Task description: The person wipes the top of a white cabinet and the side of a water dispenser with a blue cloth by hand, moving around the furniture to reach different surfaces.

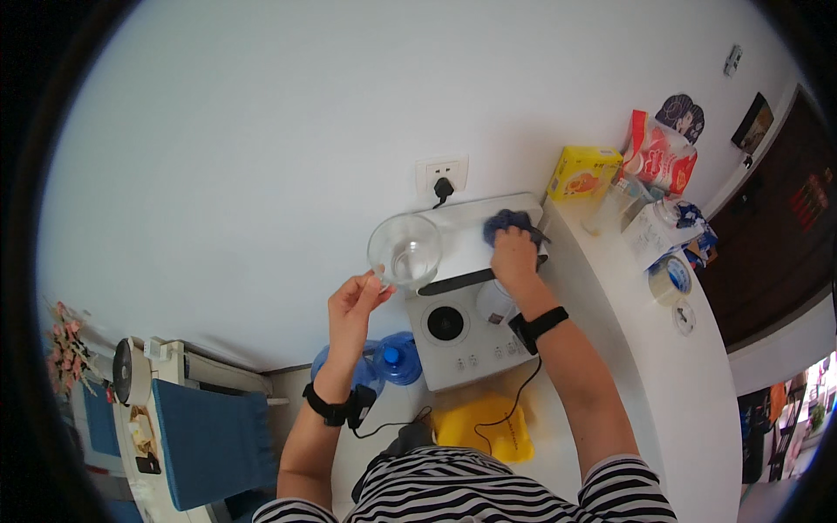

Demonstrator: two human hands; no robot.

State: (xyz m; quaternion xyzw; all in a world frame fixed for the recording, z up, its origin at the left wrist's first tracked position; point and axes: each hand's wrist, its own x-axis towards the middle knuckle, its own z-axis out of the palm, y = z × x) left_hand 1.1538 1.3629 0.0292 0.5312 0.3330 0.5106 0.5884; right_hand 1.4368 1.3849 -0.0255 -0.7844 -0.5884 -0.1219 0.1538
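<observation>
My left hand [357, 301] grips a clear round glass bowl [405, 248] by its lower left edge, raised in front of the wall. Whether it has a handle there is hard to tell. Bunched under my right hand [516, 257] is a dark blue-grey cloth [510, 225], pressed on the white top of a low appliance [466, 244] with a dark front edge. Just below stands a white unit [445, 370] with a round black plate and several small buttons. A white container [495, 305] on it is partly hidden by my right forearm.
Behind is a wall socket [442, 174] with a black plug. On the curved white counter [671, 383] at right are a yellow box [584, 172], a red-and-white bag [661, 155], and tape rolls [670, 281]. Blue water jugs [397, 359] and a yellow bag [484, 427] sit lower down.
</observation>
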